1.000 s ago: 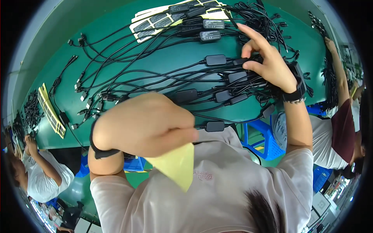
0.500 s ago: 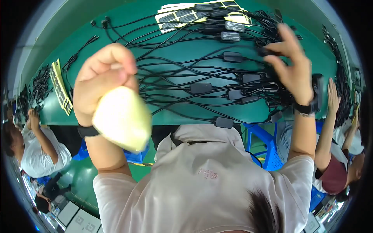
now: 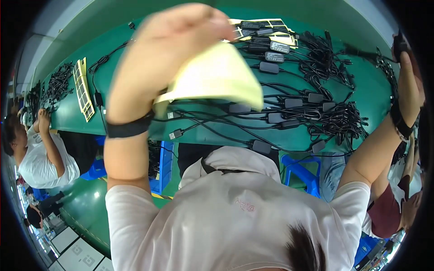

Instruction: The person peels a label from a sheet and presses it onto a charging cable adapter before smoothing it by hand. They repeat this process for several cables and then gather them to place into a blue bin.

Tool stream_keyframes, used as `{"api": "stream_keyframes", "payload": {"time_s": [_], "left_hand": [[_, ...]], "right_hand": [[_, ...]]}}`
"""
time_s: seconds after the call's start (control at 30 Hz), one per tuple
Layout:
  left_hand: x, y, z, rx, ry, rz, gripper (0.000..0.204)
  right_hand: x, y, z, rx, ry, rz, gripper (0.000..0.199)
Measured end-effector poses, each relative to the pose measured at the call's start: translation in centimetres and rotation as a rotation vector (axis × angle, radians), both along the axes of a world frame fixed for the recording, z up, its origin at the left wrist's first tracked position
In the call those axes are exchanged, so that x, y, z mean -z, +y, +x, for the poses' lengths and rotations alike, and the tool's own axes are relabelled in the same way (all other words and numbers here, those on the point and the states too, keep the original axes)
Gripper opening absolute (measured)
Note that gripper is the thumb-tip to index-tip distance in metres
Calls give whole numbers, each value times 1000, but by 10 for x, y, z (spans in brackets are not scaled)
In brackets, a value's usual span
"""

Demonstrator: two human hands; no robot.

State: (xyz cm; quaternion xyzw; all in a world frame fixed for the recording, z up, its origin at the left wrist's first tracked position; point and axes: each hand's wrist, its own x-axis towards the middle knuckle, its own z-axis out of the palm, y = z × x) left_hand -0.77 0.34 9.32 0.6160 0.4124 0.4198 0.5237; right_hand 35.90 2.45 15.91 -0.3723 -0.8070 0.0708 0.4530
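Green table (image 3: pixel 361 90); sheet (image 3: pixel 217 77) in L hand (image 3: pixel 167 49)

The person wears a pale pink short-sleeved shirt (image 3: pixel 235 212) with a collar, a black wristband (image 3: pixel 129 128) on the left wrist, and a dark band (image 3: pixel 400 122) on the right wrist.

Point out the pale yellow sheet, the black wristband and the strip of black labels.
pale yellow sheet (image 3: pixel 217 79), head view, middle of its face.
black wristband (image 3: pixel 129 128), head view, front of the band on the left wrist.
strip of black labels (image 3: pixel 83 90), head view, mid-strip.
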Motion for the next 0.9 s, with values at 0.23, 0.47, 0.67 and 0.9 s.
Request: {"api": "stream_keyframes", "payload": {"time_s": [0.23,0.47,0.67,0.9], "left_hand": [[-46,-16,-80,-151,1237,146,22],[14,-7,-28,-124,1070,436,46],[80,8,40,190,641,385,33],[91,9,30,86,846,507,28]], "right_hand": [[15,-4,-24,-115,-124,-426,59],[117,12,-120,-310,-42,-737,84],[135,7,-124,-317,191,-865,85],[131,2,-117,-78,298,-764,82]]}}
